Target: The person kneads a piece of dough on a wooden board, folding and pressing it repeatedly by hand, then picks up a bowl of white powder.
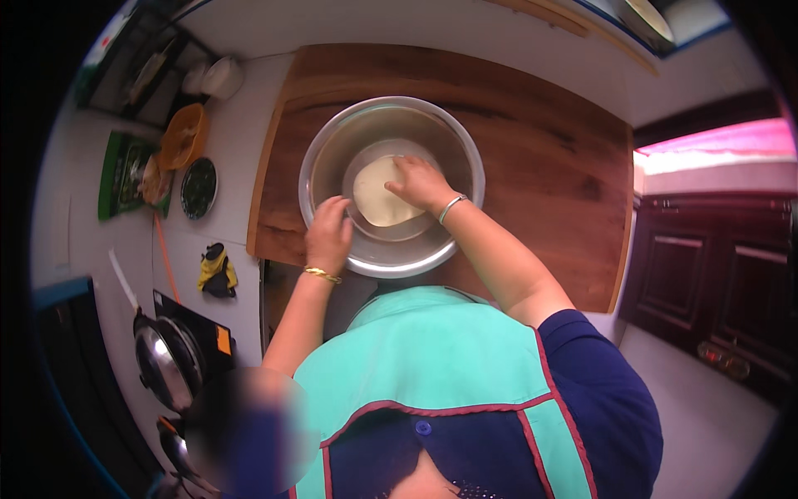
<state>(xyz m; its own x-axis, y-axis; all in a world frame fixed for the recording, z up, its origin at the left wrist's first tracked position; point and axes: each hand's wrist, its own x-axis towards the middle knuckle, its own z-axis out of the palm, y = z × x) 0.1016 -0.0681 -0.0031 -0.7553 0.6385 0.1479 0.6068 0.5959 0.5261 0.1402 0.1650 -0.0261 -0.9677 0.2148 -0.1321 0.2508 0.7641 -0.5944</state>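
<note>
A large round metal bowl contains a smooth, pale lump of dough. My right hand, with a silver bracelet at its wrist, reaches over the bowl's right side. Its fingers lie on the upper right of the dough, thumb spread away from them. Over the lower left rim is my left hand, wearing a gold-coloured bracelet. Its fingers are loosely bent and point into the bowl, apart from the dough; the hand covers that stretch of rim. Neither hand has anything lifted in it.
Beneath the bowl is a brown wooden board. To the left lie an orange basket, a green package, a round dark green dish and a yellow-and-black cloth-like item. A lidded pan stands at lower left; dark cabinets are at right.
</note>
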